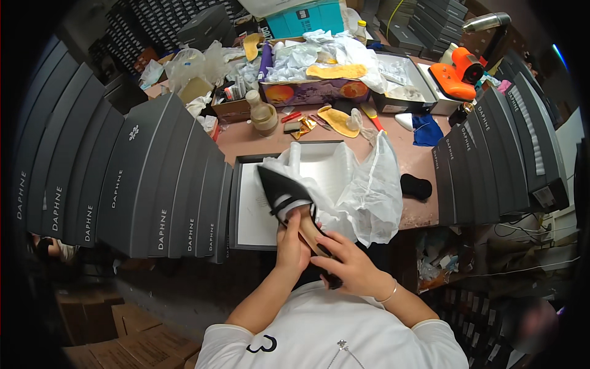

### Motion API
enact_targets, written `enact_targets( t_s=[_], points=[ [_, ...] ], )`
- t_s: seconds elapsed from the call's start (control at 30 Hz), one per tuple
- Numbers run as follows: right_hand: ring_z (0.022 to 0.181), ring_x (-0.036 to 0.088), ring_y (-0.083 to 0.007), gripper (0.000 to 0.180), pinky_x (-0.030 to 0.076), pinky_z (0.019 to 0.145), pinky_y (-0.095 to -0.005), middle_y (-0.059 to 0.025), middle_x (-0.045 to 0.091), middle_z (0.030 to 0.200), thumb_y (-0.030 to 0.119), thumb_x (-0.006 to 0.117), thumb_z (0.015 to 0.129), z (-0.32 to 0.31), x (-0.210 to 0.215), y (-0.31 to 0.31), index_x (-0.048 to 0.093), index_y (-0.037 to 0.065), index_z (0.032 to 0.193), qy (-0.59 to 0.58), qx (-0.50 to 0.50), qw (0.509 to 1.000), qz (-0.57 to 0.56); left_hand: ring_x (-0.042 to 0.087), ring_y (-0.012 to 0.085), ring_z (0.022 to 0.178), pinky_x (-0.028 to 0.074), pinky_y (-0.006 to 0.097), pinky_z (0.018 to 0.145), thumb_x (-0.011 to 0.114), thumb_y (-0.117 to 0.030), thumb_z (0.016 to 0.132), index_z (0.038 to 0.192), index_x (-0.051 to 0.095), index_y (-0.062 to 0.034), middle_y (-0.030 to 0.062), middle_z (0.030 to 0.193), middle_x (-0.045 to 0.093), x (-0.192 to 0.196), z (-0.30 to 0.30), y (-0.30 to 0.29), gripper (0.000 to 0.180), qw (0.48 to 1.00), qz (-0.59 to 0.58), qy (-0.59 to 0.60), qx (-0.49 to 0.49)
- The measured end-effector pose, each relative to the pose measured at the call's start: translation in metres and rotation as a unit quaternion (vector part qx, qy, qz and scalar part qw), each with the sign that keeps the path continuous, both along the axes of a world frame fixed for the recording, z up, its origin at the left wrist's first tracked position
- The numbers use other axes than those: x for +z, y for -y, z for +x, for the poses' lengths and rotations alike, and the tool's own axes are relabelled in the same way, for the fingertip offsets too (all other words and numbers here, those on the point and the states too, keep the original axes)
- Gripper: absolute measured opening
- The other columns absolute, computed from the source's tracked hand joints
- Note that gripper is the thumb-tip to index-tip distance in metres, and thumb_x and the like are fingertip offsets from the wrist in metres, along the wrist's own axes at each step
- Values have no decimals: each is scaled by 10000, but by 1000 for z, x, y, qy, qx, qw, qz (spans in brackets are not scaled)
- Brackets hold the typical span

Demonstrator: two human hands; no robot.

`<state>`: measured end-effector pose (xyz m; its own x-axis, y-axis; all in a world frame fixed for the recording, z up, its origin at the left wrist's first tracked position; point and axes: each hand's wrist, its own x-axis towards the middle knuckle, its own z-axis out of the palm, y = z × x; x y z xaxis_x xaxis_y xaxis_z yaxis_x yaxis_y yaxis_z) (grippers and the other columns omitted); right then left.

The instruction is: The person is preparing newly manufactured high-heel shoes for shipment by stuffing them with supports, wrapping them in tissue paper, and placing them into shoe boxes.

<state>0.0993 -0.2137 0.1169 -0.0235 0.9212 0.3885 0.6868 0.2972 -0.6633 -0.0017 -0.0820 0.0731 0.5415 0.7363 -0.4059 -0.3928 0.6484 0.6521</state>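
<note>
A black pointed-toe shoe (278,187) with a strap and a pale beige insole is held tilted over the near edge of a shoebox, its toe pointing away and to the left. My left hand (292,249) grips it at the middle, thumb reaching inside. Around the heel end, the fingers of my right hand (349,263) are curled. Beneath the shoe lies the dark grey shoebox (248,220) with a white lining, and crumpled white tissue paper (376,197) spills over its right side.
Stacks of dark grey shoeboxes stand at left (138,178) and right (491,147). Farther back are a plastic bottle (263,115), yellow cloth pads (339,121), a blue cloth (430,130), an orange device (452,80) and a carton of paper (307,92). A black item (416,187) lies right of the tissue.
</note>
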Motion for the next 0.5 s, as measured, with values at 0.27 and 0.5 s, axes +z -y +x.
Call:
enact_targets(
  t_s=[0.27,0.5],
  points=[
    [1079,557,-244,440,262,1067,-516,-61,568,1103,263,847,610,-31,-22,-10,590,117,936,-6,-83,990,113,534,102,631,477,181,483,651,-369,874,976,511,-51,38,878,536,-38,-13,-26,362,914,-304,236,-131],
    [856,613,-170,258,314,1005,-453,-9,600,901,204,790,703,-40,-19,-16,591,115,841,8,-47,993,111,533,101,588,488,202,515,634,-313,895,962,507,-39,36,815,525,-96,-15,-20,309,820,-275,426,-267]
  ],
)
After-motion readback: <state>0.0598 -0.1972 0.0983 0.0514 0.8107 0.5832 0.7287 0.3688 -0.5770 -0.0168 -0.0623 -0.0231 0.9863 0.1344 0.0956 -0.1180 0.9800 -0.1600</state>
